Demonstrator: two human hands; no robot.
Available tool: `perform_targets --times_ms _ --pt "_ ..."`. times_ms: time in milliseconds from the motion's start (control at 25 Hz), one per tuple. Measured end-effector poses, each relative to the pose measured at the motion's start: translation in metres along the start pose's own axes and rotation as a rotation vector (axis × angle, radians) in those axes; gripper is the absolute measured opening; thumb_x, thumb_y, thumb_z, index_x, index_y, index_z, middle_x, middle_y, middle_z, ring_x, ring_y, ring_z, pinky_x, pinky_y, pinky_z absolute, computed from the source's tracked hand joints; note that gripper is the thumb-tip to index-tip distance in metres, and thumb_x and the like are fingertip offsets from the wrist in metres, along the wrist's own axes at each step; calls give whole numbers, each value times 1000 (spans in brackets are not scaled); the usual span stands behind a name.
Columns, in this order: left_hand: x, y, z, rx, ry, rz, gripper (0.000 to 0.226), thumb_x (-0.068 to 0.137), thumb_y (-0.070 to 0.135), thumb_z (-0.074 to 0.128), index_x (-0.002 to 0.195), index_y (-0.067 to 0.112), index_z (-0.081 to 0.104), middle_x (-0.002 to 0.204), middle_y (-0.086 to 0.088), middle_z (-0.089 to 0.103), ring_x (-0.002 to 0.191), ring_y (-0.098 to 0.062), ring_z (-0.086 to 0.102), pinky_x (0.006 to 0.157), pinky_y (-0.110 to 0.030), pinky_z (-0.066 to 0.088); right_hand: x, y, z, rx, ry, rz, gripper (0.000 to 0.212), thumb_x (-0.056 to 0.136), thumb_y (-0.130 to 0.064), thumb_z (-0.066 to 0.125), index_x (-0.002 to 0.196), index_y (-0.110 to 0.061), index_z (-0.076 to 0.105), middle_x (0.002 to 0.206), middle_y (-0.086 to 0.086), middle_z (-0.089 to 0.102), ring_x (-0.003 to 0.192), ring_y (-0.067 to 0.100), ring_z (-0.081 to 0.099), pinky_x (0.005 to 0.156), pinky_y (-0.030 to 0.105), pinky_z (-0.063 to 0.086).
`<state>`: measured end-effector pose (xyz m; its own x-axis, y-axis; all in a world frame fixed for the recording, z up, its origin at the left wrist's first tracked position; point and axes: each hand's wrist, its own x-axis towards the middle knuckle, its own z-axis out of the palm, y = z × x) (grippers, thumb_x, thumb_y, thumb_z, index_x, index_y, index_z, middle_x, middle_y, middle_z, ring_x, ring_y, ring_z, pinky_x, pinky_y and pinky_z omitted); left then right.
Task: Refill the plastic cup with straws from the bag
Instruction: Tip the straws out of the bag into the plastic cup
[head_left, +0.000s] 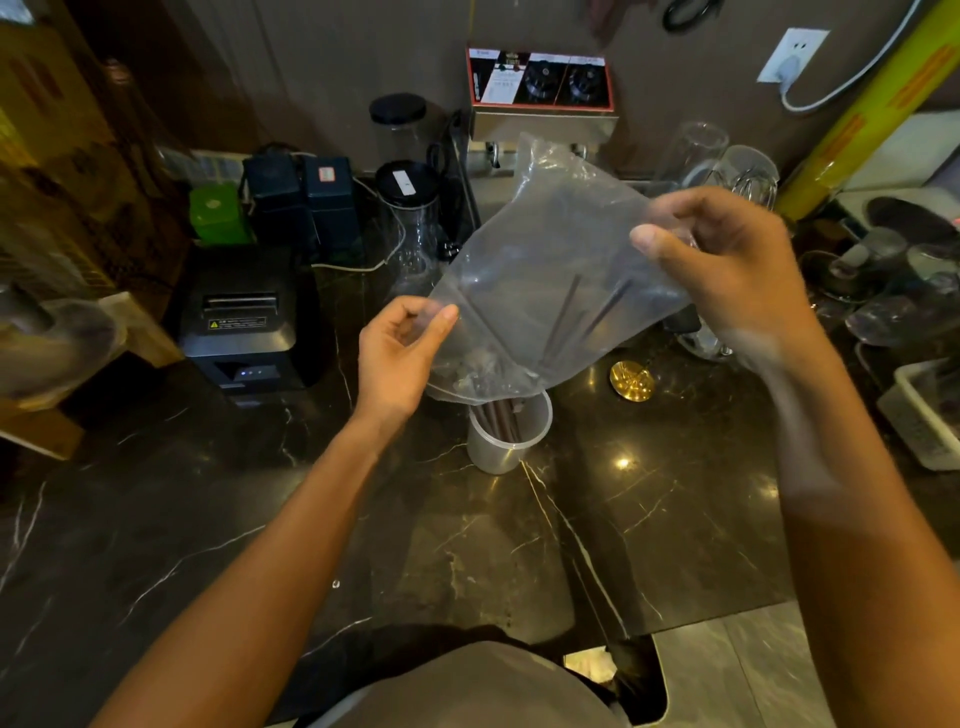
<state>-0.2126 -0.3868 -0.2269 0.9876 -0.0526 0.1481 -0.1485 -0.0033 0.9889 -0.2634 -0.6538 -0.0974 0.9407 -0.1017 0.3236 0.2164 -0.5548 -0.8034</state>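
A clear plastic bag (540, 270) hangs tilted above a translucent plastic cup (506, 441) on the dark marble counter (649, 519). A few dark straws (563, 322) lie inside the bag, slanting down toward its lower end over the cup. More dark straws (500, 418) stand in the cup. My left hand (397, 358) pinches the bag's lower left edge. My right hand (727, 275) grips the bag's upper right side, higher than the left.
A black receipt printer (244, 327) stands at the left. Blender jars (410, 223) and a steel appliance (540, 98) line the back. Glassware (722, 166) crowds the right, with a white tray (919, 415) and a brass disc (631, 380) near the cup.
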Motion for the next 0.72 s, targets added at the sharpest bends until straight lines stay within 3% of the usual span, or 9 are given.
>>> perform_targets --times_ms 120,200,240,320,400,520,600,720 --pt "1 1 -4 -16 -7 -11 9 96 15 69 103 9 70 94 4 71 90 -1 68 83 -17 55 -26 13 -4 254 106 168 42 88 -34 77 124 -15 66 112 1 72 107 17 71 92 33 58" --pt "0 1 -7 -24 -33 -22 9 97 16 68 104 11 71 96 5 71 93 -1 68 85 -17 55 -41 24 -1 329 128 261 39 90 -23 76 127 -16 67 119 -1 74 116 14 69 94 30 55" --pt "0 1 -8 -21 -47 -24 9 97 17 67 104 12 72 97 5 72 95 -2 68 85 -18 55 -45 28 1 325 132 280 38 91 -16 75 128 -15 69 118 -1 74 113 11 70 91 26 54" --pt "0 0 -8 -8 -61 -24 12 98 18 66 106 11 72 100 2 72 97 -4 68 86 -20 55 -48 33 5 323 140 277 34 92 -10 74 125 -15 72 104 -1 72 90 9 68 78 20 51" --pt "1 1 -9 5 -63 -9 15 98 18 66 108 8 72 102 0 72 99 -6 68 88 -21 55 -49 33 9 343 120 244 25 92 -8 74 116 -12 73 88 1 65 70 12 55 66 26 48" --pt "0 7 -4 60 -80 43 19 97 16 68 112 5 71 104 2 72 102 -4 69 92 -21 56 -50 33 15 282 85 234 4 96 -12 73 99 -10 72 79 -2 65 64 12 57 58 27 48" --pt "0 13 -1 78 -76 62 18 96 16 69 112 8 71 104 5 72 101 1 68 92 -19 55 -51 31 23 298 79 235 5 98 -13 69 97 -9 67 81 5 67 66 13 66 57 25 55" --pt "3 20 1 87 -68 98 13 96 17 69 109 15 71 104 10 72 101 1 68 93 -21 55 -51 31 28 326 110 192 14 98 -9 68 108 0 63 94 29 64 74 18 69 58 29 60"
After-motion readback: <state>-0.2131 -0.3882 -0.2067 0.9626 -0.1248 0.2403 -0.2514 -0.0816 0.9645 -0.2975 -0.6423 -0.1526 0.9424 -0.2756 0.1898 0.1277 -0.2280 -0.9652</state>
